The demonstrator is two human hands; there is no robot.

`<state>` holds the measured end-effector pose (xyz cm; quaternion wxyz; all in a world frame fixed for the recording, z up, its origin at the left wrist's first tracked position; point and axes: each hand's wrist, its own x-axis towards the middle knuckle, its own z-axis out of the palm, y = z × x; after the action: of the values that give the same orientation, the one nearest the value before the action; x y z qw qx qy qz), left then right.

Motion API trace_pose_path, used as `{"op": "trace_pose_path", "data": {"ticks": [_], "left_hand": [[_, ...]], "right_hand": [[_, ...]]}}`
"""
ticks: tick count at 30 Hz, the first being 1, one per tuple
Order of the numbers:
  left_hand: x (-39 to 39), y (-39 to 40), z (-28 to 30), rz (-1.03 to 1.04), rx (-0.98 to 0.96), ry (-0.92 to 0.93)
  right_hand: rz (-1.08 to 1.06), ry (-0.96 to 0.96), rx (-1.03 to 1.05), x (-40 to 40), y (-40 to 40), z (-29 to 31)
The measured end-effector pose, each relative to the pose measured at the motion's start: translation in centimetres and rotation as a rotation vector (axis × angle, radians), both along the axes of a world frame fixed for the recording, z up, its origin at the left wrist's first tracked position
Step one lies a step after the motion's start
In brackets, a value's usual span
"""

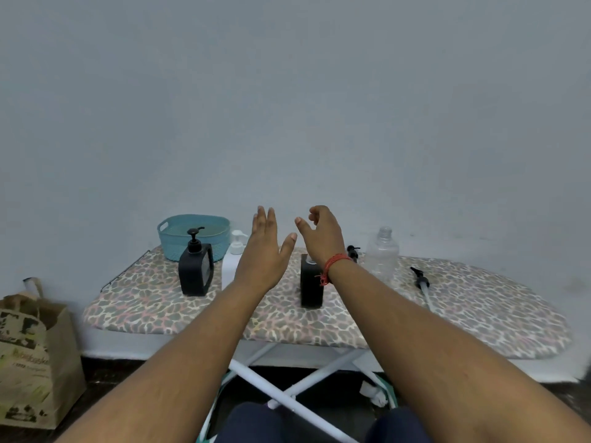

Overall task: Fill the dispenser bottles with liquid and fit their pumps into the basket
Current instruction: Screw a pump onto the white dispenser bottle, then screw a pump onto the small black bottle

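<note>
At your far left a brown paper bag (30, 353) stands on the floor beside the ironing board (463, 302), which has a leopard-print cover and serves as your work surface. On the board's left end, against the wall, sits the teal basket (179, 247); nothing shows above its rim. Just in front of it stands a black dispenser bottle (195, 272) with its pump already fitted. Next to that, partly hidden behind your left wrist, is a white bottle (231, 263), also with a pump on top.

Your left hand (265, 251) is raised above the board, palm turned inward, fingers straight and together, thumb spread out, holding nothing. Your right hand (321, 235), with a red thread band (332, 266) at the wrist, is lifted close beside it; its fingers are loosely curled, the thumb points toward your left hand, and it holds nothing too.

Below your right wrist stands a second black bottle (311, 289) with no pump on it. A small black pump (353, 252) shows just right of your wrist. Beyond it stands a clear plastic bottle (382, 254), open at the neck. Farthest right, another pump (421, 284) lies flat on the board with its tube toward you.
</note>
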<state>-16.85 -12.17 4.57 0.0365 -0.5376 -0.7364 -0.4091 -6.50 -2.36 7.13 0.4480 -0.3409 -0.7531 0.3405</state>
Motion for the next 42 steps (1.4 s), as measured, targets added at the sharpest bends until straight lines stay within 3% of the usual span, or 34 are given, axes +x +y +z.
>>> {"op": "trace_pose_path", "data": {"ticks": [8,17,26,31,37,42], "left_hand": [[1.8,4.6,-0.6,-0.085,-0.096,-0.060],[-0.9,11.3,0.0,-0.255,-0.199,-0.348],[-4.0,19.3,-1.8,-0.363,-0.437,-0.660],[-4.6,21.3,-4.1,-0.380,-0.443,-0.737],[-5.1,21.2,-4.5,-0.398,-0.367,-0.894],[-5.0,19.3,-2.6,-0.361,-0.311,-0.882]], "right_hand": [[-0.133,-0.141,-0.044,2.8,4.6,-1.9],[-0.325,-0.416,-0.236,-0.7,12.9,-6.5],[-0.530,-0.744,-0.211,-3.4,18.9,-12.1],[-0.523,-0.784,-0.261,-4.6,20.7,-13.4],[-0.510,-0.816,-0.111,-4.6,21.4,-12.9],[-0.430,-0.676,0.023,-4.8,20.0,-10.3]]}}
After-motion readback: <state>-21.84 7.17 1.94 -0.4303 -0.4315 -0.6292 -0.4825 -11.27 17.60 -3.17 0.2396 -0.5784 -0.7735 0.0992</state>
